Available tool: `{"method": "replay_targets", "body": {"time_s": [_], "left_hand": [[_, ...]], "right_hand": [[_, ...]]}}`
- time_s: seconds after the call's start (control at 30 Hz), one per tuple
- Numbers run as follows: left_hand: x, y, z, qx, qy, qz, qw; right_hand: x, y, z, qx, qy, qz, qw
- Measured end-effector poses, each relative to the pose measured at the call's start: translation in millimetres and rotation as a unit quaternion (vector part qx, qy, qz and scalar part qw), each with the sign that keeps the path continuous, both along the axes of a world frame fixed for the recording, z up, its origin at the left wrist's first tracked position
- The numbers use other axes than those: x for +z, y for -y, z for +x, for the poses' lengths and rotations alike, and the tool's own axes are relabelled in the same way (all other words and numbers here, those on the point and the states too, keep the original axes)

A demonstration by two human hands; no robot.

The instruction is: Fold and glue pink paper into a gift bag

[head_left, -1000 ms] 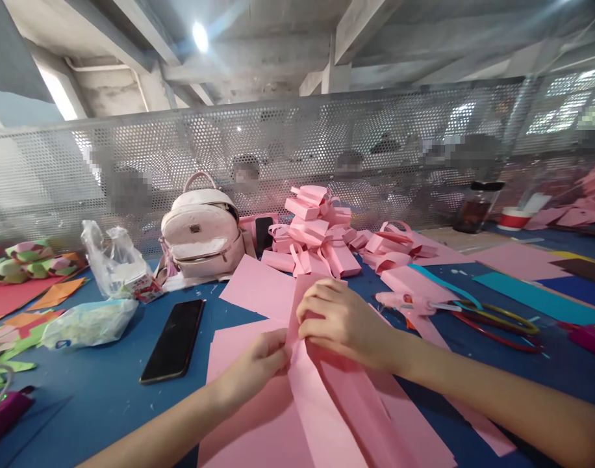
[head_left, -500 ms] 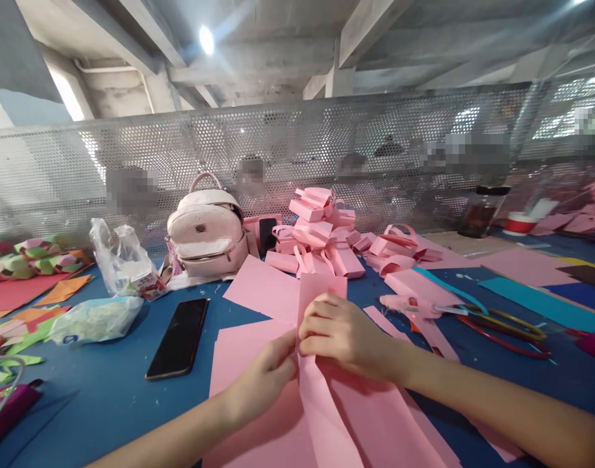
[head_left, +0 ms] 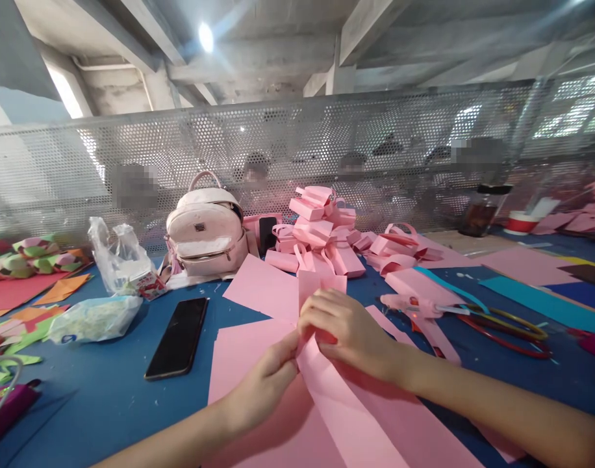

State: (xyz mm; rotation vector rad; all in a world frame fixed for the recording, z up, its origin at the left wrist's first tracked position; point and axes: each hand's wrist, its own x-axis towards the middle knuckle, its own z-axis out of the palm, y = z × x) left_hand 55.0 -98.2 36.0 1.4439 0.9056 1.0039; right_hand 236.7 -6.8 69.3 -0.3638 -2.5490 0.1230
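A long folded sheet of pink paper (head_left: 343, 400) stands on edge between my hands, its far end rising just beyond my fingers. My left hand (head_left: 268, 374) pinches its left edge between thumb and fingers. Curled over the paper's upper part, my right hand (head_left: 346, 335) grips it from the right, with the fingertips meeting near the left thumb. Beneath lie flat pink sheets (head_left: 249, 351). A pink glue gun (head_left: 417, 309) rests on its side to the right of my right hand.
Small pink paper baskets (head_left: 321, 234) are heaped behind my hands. A black phone (head_left: 178, 338), a plastic bag (head_left: 95, 318) and a pale backpack (head_left: 204, 234) sit left. Rightward lie coiled cables (head_left: 509, 331) and blue paper (head_left: 545, 302). A perforated metal screen (head_left: 288, 149) borders the table's back.
The near end of the folded pink paper has swung to the right. My right fingers have curled further over it, and my left hand keeps its pinch.
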Motion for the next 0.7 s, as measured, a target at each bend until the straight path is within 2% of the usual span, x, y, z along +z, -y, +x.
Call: {"method": "replay_targets", "body": {"time_s": [0.1,0.33,0.47,0.6,0.7], "left_hand": [[-4.8,2.3,-3.2,0.022,-0.048,-0.013,0.999],[-1.6,4.7,-3.1,-0.001,-0.035,0.002,0.999],[-0.9,5.3,-3.4,0.003,-0.062,-0.012,0.998],[1.6,7.3,-5.0,-0.010,-0.075,0.004,0.997],[5.0,9.1,-5.3,0.016,-0.102,-0.009,0.995]], "right_hand": [[3.0,2.4,-2.2,-0.030,-0.025,-0.029,0.999],[1.5,6.1,-3.4,0.030,-0.032,-0.025,0.999],[1.0,6.9,-4.5,-0.020,-0.042,-0.026,0.999],[4.5,7.9,-5.3,-0.087,-0.036,0.023,0.995],[11.1,9.0,-6.8,-0.101,-0.021,0.050,0.993]]}}
